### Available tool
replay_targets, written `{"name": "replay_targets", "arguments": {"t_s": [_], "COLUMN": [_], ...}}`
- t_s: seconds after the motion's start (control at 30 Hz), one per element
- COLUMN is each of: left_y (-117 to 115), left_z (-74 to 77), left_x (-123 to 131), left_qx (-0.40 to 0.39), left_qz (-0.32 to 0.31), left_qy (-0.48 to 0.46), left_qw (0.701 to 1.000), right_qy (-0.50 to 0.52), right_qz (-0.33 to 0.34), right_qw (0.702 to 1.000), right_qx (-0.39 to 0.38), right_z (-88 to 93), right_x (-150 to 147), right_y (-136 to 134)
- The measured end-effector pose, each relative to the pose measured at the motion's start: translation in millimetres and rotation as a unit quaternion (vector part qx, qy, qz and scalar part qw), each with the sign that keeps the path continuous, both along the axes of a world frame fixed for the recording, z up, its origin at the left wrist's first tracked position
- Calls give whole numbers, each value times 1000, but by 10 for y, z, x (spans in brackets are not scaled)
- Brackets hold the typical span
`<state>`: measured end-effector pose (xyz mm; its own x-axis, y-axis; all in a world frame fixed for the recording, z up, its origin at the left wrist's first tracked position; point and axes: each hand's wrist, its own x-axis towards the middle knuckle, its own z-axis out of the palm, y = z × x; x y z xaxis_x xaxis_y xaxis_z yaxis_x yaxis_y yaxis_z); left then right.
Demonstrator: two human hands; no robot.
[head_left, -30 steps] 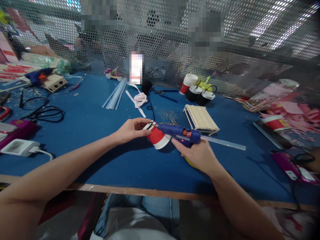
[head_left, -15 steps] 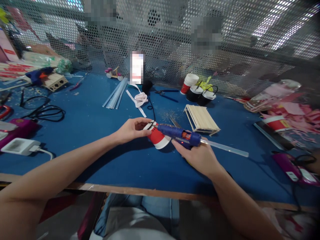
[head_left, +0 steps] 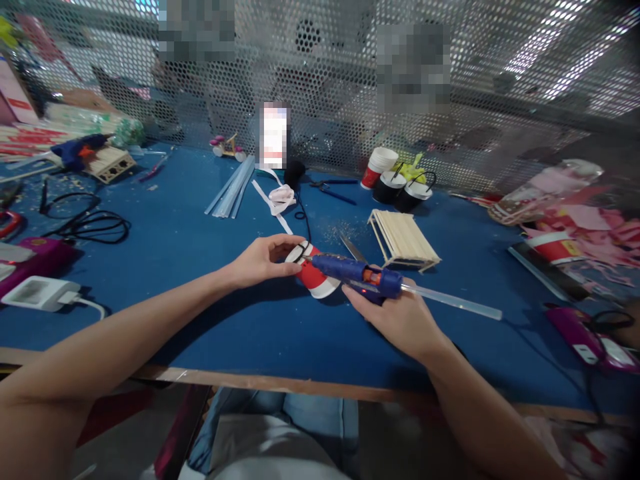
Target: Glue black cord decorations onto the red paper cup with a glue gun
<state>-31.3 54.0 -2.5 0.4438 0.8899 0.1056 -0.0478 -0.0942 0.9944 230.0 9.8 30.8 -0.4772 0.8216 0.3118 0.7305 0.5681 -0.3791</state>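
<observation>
Blue glue gun (head_left: 356, 274) nozzle at red cup (head_left: 314, 275)

A wide surface (head_left: 190, 313) covered in dark blue, speckled with pale crumbs, fills the view; its near side ends in a thin wooden edge (head_left: 280, 382). Behind it a perforated metal screen (head_left: 325, 73), grey and full of round holes, runs the whole width; bright patches of light (head_left: 565, 60) glare on it at the upper right, while dim shapes show through the holes on the left.

Both forearms reach forward, left hand (head_left: 260, 262) pinching, right hand (head_left: 400, 320) gripping.
</observation>
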Motion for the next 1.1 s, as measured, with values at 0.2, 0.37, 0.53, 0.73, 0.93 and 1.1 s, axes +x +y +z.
{"name": "replay_targets", "arguments": {"t_s": [0.2, 0.37, 0.53, 0.73, 0.93, 1.1], "left_y": [10, 13, 13, 6, 10, 8], "left_z": [-22, -38, -44, -38, -40, -28], "left_x": [-13, -17, -15, -22, -25, -12], "left_qx": [26, 35, 39, 42, 37, 41], "left_qz": [-12, -19, -22, -24, -26, -28], "left_qy": [-10, -11, -15, -15, -14, -24], "left_qw": [1000, 999, 999, 999, 999, 998], "right_qy": [-106, -138, -132, -123, -121, -168], "right_qz": [18, 34, 29, 23, 28, 44], "right_qw": [990, 980, 979, 984, 983, 970], "right_qx": [95, 138, 151, 124, 133, 170], "right_z": [100, 125, 162, 165, 138, 127], "right_x": [-88, -79, -122, -86, -90, -56], "right_y": [-46, -57, -66, -64, -63, -54]}}
